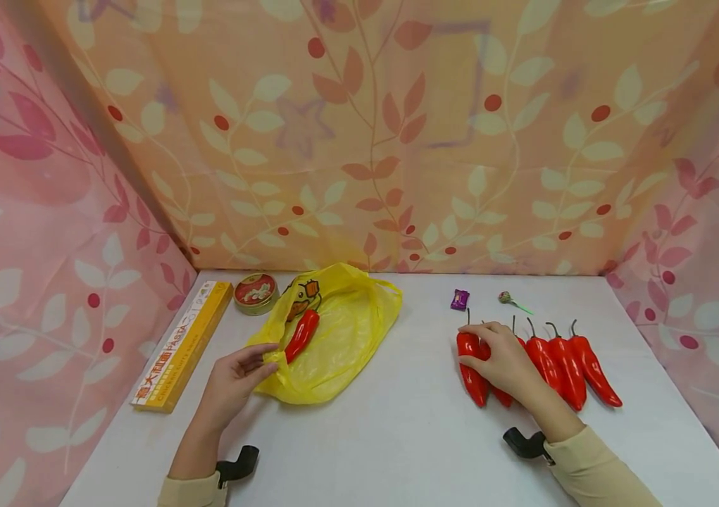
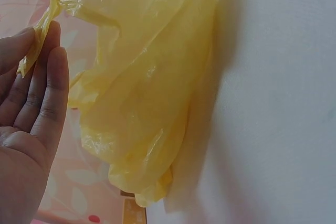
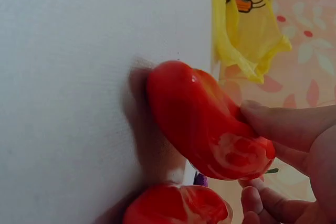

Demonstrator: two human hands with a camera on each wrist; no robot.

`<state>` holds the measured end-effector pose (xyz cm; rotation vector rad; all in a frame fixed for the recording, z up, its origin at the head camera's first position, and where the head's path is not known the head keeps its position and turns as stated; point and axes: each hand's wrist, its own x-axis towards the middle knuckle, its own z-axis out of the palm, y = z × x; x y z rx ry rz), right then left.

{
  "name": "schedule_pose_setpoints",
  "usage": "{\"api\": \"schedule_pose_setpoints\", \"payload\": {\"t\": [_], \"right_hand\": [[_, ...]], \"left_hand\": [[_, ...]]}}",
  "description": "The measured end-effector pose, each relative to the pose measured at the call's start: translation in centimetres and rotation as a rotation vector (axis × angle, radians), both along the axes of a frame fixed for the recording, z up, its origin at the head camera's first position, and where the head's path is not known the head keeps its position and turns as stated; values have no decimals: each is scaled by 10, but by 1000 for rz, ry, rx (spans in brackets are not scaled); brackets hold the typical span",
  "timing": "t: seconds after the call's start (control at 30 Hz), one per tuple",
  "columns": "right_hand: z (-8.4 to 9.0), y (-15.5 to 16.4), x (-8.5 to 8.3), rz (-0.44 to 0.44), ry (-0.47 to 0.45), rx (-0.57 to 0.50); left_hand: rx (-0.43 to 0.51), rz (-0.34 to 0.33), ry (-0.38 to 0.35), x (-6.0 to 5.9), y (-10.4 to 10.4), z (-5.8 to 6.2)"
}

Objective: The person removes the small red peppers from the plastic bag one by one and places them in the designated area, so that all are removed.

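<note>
On the white tabletop (image 1: 397, 422), the left hand (image 1: 235, 377) pinches the near edge of a crumpled, thin yellow plastic bag (image 1: 340, 338) between thumb and fingers; the left wrist view shows the film caught against the fingertips (image 2: 44, 51), with the rest of the bag sagging down to the table. One glossy red chili pepper (image 1: 302, 334) lies at the bag's mouth, at about one o'clock from that hand, its tip pointing toward the fingers.

Well apart, at three o'clock from the bag, a row of glossy red chili peppers with dark curled stems (image 1: 562, 359) lies side by side, stems pointing toward twelve o'clock. The right hand (image 1: 505, 359) rests over the row's left end, with its thumb and fingers curled round the leftmost red pepper (image 1: 470, 366). The right wrist view shows this pepper (image 3: 205, 129) clamped between thumb and fingers, while another pepper (image 3: 178, 208) lies just below it on the table.

At twelve o'clock from the right hand sit a small purple wrapped candy (image 1: 459, 299) and, just to its right, a lollipop with a green stick (image 1: 511, 301). At nine o'clock from the bag lies a long yellow pasta box (image 1: 184, 345), running along the left curtain. A round, flat tin with a red lid (image 1: 255, 292) sits between the box's far end and the bag, touching the bag's edge. Pink and orange leaf-print cloth (image 1: 359, 141) walls the table on three sides.
</note>
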<state>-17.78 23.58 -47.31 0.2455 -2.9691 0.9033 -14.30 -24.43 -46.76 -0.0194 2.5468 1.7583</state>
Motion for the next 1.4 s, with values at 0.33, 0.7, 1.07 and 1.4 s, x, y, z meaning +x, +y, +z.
{"api": "schedule_pose_setpoints", "payload": {"t": [0.33, 0.7, 1.07, 1.4], "right_hand": [[-2, 2, -4, 36, 48, 148], [4, 1, -4, 66, 12, 168], [34, -24, -8, 157, 32, 19], [47, -75, -25, 248, 23, -125]], "left_hand": [[25, -5, 15, 2, 2, 4], [6, 15, -1, 0, -1, 0], [8, 8, 12, 0, -2, 0], [9, -1, 7, 1, -1, 0]]}}
